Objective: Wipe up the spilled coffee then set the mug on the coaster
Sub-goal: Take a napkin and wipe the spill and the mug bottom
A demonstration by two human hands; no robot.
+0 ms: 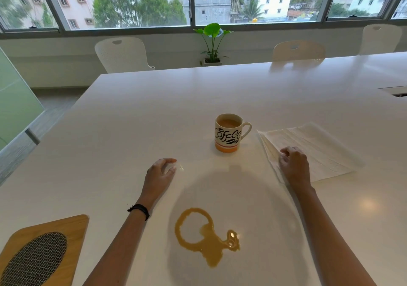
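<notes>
A ring-shaped puddle of spilled coffee [206, 235] lies on the white table near me, between my forearms. Beyond it stands a white mug [228, 133] with black lettering and an orange band, upright, holding coffee, its handle to the right. A stack of white paper napkins [319, 146] lies right of the mug. My right hand [294, 166] rests on the napkins' near left corner, fingers curled onto the top sheet. My left hand [159, 174] hovers over bare table left of the mug, fingers loosely apart, holding nothing. A wooden coaster [41, 255] with a woven dark inset sits at the near left.
The white table [154, 109] stretches far ahead and right. White chairs [122, 54] stand along its far edge, and a potted plant [212, 43] stands by the window. A glass partition is at the far left.
</notes>
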